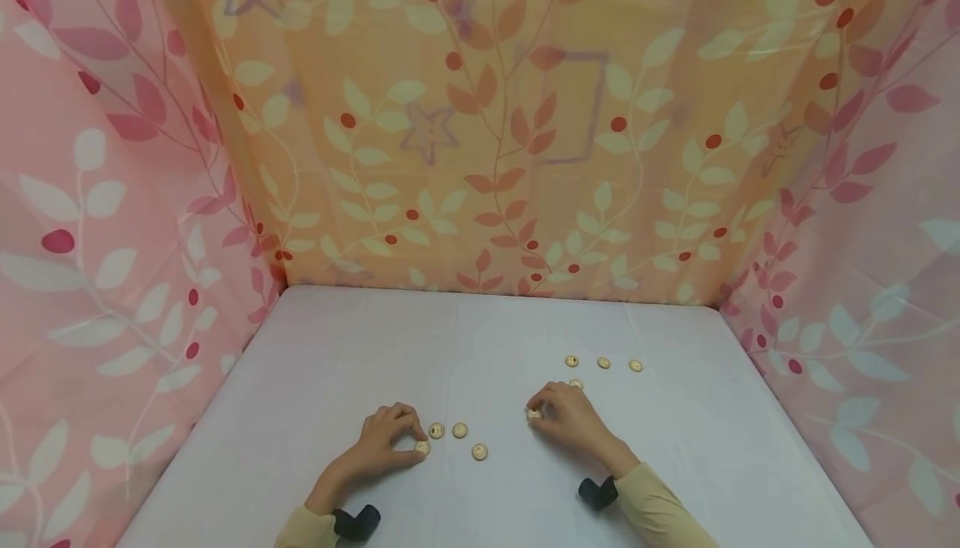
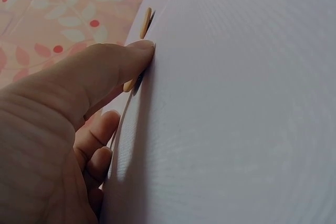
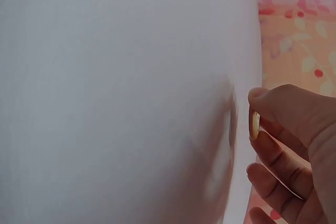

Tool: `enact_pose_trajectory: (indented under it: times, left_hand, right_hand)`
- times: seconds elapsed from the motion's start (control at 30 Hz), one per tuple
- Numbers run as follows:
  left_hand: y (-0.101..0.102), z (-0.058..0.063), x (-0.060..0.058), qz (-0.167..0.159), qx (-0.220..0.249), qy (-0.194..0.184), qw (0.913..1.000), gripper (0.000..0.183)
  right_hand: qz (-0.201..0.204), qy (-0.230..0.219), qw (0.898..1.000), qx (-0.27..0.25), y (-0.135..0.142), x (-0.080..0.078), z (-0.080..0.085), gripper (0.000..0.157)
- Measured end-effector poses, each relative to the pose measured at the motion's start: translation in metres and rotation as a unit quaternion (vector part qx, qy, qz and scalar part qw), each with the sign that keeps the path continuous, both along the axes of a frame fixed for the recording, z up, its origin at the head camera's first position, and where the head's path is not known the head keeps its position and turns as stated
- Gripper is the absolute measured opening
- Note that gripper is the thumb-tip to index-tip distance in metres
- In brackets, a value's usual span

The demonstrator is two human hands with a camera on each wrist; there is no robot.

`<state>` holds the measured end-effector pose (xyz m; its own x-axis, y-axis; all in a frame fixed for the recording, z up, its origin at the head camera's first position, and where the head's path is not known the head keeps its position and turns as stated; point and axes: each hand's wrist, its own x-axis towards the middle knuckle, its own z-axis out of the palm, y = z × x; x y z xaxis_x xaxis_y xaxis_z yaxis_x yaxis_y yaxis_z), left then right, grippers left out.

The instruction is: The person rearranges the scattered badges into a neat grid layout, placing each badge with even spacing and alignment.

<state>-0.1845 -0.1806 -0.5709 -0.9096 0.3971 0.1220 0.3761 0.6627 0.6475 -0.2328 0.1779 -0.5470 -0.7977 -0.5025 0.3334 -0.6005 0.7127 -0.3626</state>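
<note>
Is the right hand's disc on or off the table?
Off: the right hand pinches the disc, and a gap shows between it and the table.

Bare hands [image 1: 572, 420]; pale yellow sleeves [image 1: 662, 508]; black wrist pieces [image 1: 597, 494], probably cameras.

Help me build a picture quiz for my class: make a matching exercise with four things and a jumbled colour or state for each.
1. left hand
2. table
3. right hand
4. back curtain

A. holds a raised disc clear of the table
B. yellow-orange, leaf-patterned
C. holds the leftmost disc
D. white

Pairs: 1-C, 2-D, 3-A, 4-B
</note>
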Motion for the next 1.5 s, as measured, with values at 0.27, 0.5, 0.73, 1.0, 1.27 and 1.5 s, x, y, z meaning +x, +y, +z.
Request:
enact_pose_trajectory:
  times: [0.27, 0.5, 0.73, 1.0, 1.27, 1.5]
  left_hand:
    - [0.001, -0.002, 0.001, 0.002, 0.0, 0.004, 1.0, 0.018]
    - [0.001, -0.004, 0.002, 0.002, -0.006, 0.007, 1.0, 0.017]
    - [-0.001, -0.006, 0.002, 0.0, -0.005, -0.001, 1.0, 0.017]
    - [-0.001, -0.005, 0.003, 0.0, -0.004, -0.002, 1.0, 0.017]
    - [-0.001, -0.003, 0.002, 0.002, -0.008, -0.001, 1.0, 0.017]
    - [0.0, -0.002, 0.001, 0.004, -0.011, 0.008, 0.9999, 0.017]
  right_hand:
    - [-0.02, -0.002, 1.0, -0.006, 0.017, -0.001, 0.002, 0.014]
    - [-0.045, -0.008, 0.999, 0.001, 0.028, -0.001, 0.003, 0.014]
    - [-0.064, -0.004, 0.998, 0.014, 0.039, -0.003, 0.004, 0.014]
    - [-0.09, 0.014, 0.996, 0.022, 0.052, -0.005, 0.002, 0.018]
    - [-0.103, 0.055, 0.993, 0.015, 0.068, -0.01, -0.001, 0.019]
    - [-0.125, 0.064, 0.99, 0.023, 0.081, -0.017, -0.001, 0.019]
